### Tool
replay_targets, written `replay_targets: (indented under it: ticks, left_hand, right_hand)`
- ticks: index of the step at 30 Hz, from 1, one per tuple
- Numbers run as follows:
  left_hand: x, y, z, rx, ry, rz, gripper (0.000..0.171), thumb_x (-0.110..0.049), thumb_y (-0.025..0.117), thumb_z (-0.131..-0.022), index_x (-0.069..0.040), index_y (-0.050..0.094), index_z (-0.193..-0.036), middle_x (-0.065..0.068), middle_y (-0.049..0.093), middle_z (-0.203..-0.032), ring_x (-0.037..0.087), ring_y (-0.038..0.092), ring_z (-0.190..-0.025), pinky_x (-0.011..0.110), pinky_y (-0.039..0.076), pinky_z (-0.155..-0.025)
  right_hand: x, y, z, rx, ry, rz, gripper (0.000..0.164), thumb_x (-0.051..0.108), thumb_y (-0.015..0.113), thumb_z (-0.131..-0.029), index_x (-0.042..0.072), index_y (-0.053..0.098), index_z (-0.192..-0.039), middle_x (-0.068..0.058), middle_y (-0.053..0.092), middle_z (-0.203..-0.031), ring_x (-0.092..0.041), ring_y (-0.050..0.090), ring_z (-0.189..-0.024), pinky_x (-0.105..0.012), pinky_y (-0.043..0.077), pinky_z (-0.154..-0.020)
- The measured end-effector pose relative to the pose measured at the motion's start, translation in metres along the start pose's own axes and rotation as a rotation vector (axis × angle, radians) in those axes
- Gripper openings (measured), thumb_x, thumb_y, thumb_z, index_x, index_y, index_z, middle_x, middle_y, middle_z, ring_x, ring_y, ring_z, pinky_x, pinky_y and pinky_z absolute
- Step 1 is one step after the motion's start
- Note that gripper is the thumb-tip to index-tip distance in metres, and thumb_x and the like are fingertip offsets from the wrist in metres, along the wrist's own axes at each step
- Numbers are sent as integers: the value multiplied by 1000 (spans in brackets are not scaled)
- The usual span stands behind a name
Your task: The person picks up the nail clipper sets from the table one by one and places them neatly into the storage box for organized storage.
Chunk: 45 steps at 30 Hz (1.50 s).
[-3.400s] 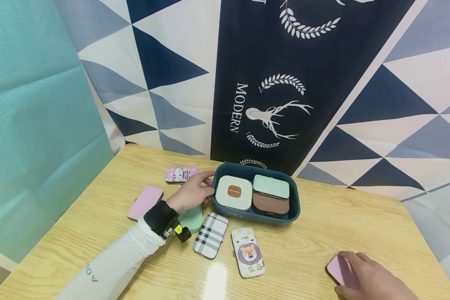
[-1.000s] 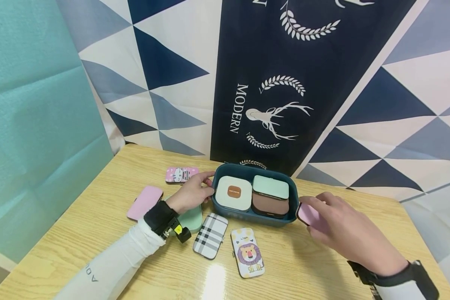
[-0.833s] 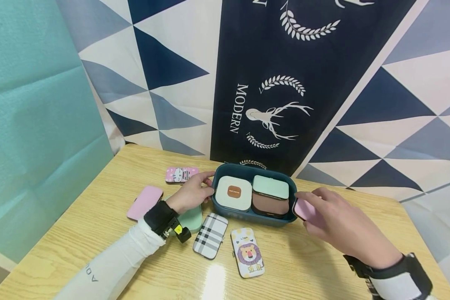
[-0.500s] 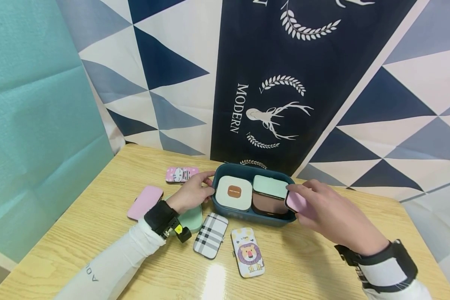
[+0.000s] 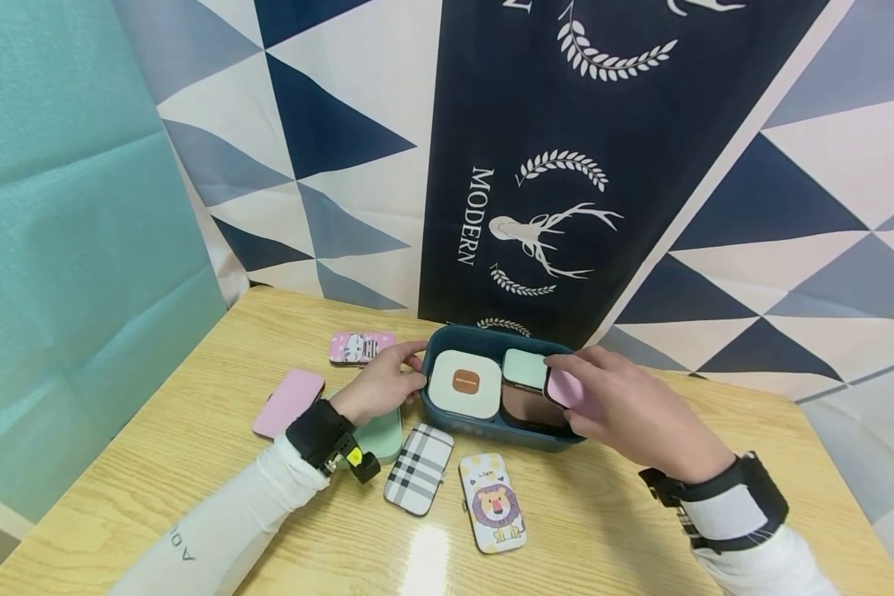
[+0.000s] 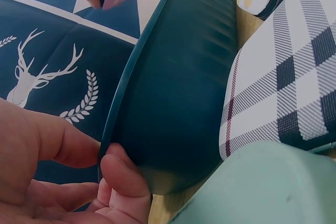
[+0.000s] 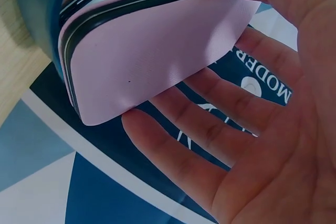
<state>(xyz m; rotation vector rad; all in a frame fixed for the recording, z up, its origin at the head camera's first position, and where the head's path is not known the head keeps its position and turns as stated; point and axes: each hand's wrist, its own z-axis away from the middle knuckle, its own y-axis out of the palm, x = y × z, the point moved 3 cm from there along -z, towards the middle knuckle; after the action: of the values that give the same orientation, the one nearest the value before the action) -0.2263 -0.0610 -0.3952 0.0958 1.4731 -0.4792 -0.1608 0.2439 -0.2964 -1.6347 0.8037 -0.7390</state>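
My left hand (image 5: 383, 385) pinches the left rim of a dark teal plastic bin (image 5: 484, 425), thumb and fingers on either side of its wall (image 6: 173, 77). Over the bin's right end, my right hand (image 5: 633, 406) grips a pink manicure case (image 5: 569, 391) by its edges, thumb on one side and fingers on the other. Its plain pink face (image 7: 142, 51) and metal clasp show in the right wrist view. Inside the bin lie a white case (image 5: 447, 399) with a brown label, a brown case (image 5: 529, 406), and a mint case (image 5: 523, 367) partly covered by the held one.
On the wooden table (image 5: 603, 530) lie a plaid case (image 5: 420, 469), a lion-print case (image 5: 494, 502), a plain pink case (image 5: 290, 401) and a pink cat-print case (image 5: 356, 346). A mint-green case (image 5: 382, 434) sits partly under the left wrist. A patterned cloth (image 5: 358, 190) hangs behind.
My right hand has picked up the pink case at the table's right and carried it leftward, over the bin's right rim and above the contents. The left hand stays on the rim.
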Motion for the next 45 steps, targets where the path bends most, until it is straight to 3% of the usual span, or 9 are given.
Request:
replay_targets:
  ticks: [19,45]
  left_hand:
    - [-1,0,1,6,2,2,64,7,56,-99,2,40,-161,15,51,-110,21,57,-74,34,50,-71]
    - [-3,0,2,5,1,1,64,7,56,-99,3,39,-160,15,51,-110,21,58,-75,32,50,-70]
  right_hand:
    - [8,14,-20,36,-32,-76,62,13,88,-84,14,65,-142,-7,67,-124,-25,64,-97,-47,59,-86]
    - [13,38,-35,158,-32,-57,61,19,91,-84,14,69,-140,-10,70,-126,-27,65,-105,-48,60,-90]
